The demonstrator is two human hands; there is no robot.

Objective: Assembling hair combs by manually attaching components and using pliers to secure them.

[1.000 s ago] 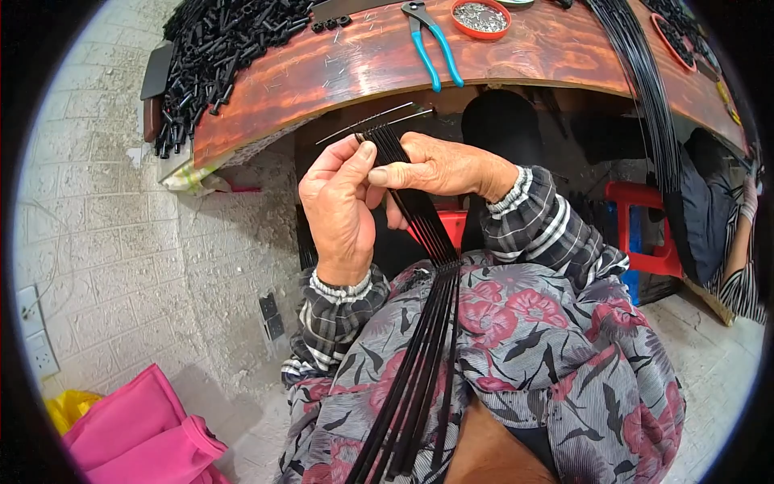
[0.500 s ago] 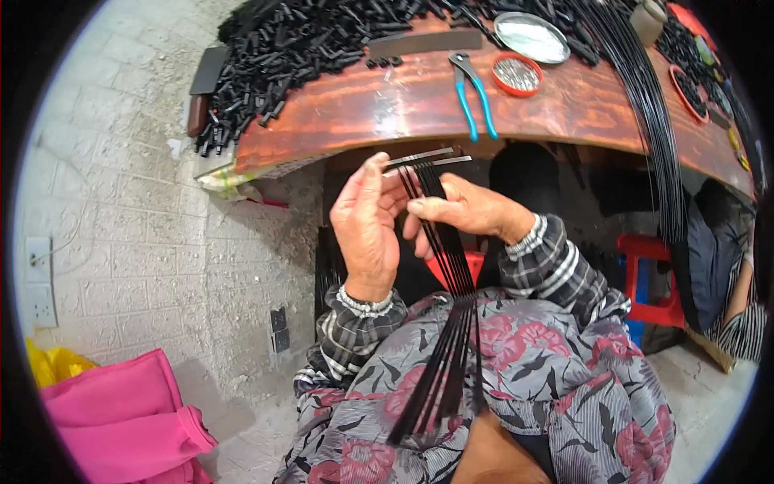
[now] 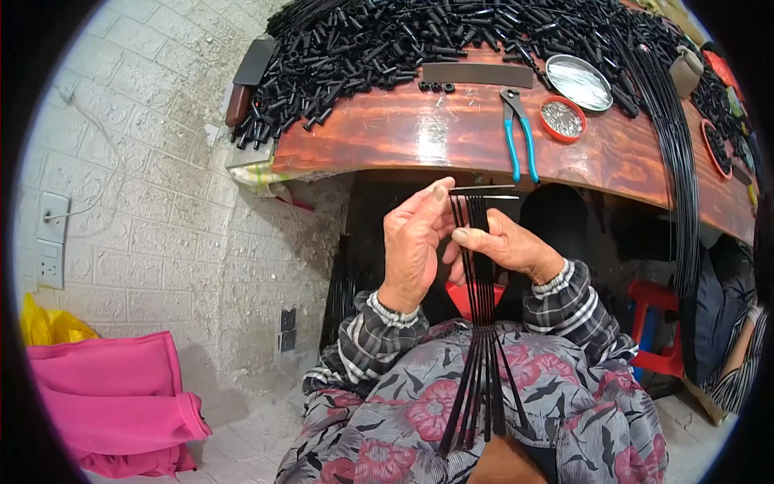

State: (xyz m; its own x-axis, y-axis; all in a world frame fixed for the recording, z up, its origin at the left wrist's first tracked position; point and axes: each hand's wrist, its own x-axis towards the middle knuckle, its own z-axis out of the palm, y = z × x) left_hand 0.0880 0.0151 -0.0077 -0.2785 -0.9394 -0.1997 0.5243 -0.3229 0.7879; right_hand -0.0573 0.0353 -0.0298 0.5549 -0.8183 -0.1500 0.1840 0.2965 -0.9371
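Note:
A bundle of thin black ribs [image 3: 481, 302] hangs down over the lap, drawn together at a narrow waist and fanning out below. My right hand [image 3: 516, 248] is closed around its upper part, the thumb lying across the ribs. At the top, two thin metal strips [image 3: 496, 197] stick out crosswise to the right. My left hand [image 3: 414, 252] is closed, with thumb and fingertips pinched at the left end of the upper strip. Its lower fingers are partly hidden behind the ribs.
On the wooden table [image 3: 363, 137] lie blue-handled pliers [image 3: 519, 137], a red dish of small metal pieces [image 3: 563, 120], a round tin [image 3: 579, 82], a flat grey bar [image 3: 477, 74] and heaped black tubes [image 3: 363, 56]. Long black rods [image 3: 677, 161] overhang its edge. A person sits right, beside a red stool [image 3: 657, 323].
The view has shifted, so table and hands sit further right and lower in the picture. My left fingertips now pinch the upper strip's end, and the bundle hangs more upright.

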